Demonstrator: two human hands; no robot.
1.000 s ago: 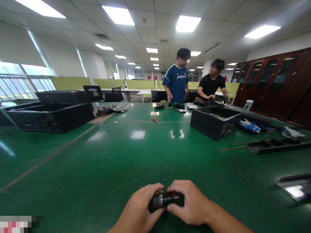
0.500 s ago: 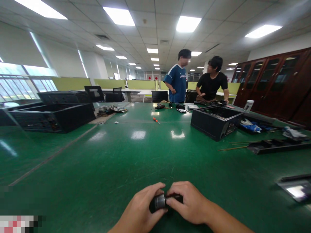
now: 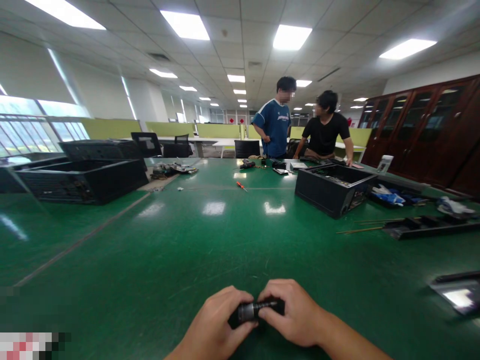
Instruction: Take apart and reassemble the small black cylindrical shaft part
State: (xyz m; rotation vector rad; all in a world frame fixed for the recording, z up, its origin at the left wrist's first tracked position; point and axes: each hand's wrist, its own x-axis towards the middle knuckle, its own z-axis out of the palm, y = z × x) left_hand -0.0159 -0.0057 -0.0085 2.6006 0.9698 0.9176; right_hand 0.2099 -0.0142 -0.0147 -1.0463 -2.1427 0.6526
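Note:
Low in the head view, my left hand (image 3: pixel 215 325) and my right hand (image 3: pixel 296 312) meet over the green table (image 3: pixel 187 250). Between them they grip a small dark cylindrical part with a metal collar (image 3: pixel 249 311). My left fingers wrap its left end, while my right thumb and fingers pinch its right end. Most of the part is covered by the fingers.
An open black computer case (image 3: pixel 330 187) stands at the right, larger black cases (image 3: pixel 82 175) at the left. An orange-handled screwdriver (image 3: pixel 240 185), a dark panel (image 3: pixel 431 226) and a metal plate (image 3: pixel 455 295) lie on the table. Two people (image 3: pixel 300 125) stand at the far side.
My hands stay together on the small part, with only slight finger shifts. The person in black at the far side has straightened up and turned.

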